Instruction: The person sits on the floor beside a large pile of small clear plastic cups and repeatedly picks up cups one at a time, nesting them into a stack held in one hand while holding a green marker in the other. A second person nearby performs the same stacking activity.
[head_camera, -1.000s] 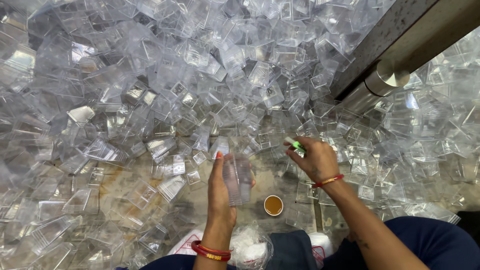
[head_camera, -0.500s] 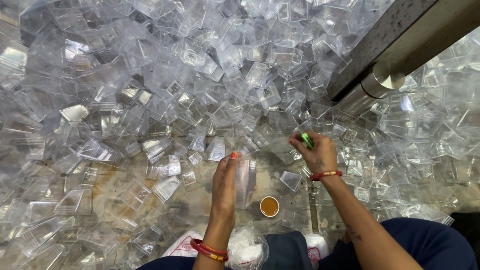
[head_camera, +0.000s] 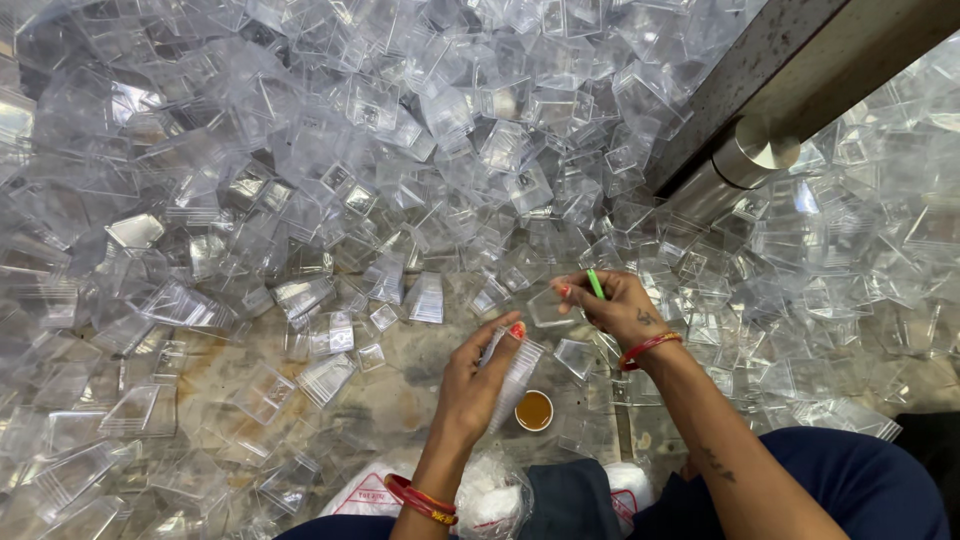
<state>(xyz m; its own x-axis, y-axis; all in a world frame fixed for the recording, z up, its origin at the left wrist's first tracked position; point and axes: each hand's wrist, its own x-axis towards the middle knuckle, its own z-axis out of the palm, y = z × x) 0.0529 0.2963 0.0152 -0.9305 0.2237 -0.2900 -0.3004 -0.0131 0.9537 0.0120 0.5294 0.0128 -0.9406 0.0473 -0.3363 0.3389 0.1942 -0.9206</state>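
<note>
Right hand (head_camera: 618, 308) shifted lower toward the left since a moment ago, fingers pinched on a single clear cup (head_camera: 552, 308) and a green stick (head_camera: 595, 284), left hand (head_camera: 478, 385) clamped round a nested cup stack (head_camera: 512, 375) above the floor, small cup of brown liquid (head_camera: 534, 410) just beside, stack count hard to make out, loose clear cups (head_camera: 330, 190) heaped all around.

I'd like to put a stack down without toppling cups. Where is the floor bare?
Bare floor shows only just left of the left hand, which holds a stack of cups, and around the small brown-filled cup. Beyond that, the heap of clear cups is dense, also beside the right hand.
</note>
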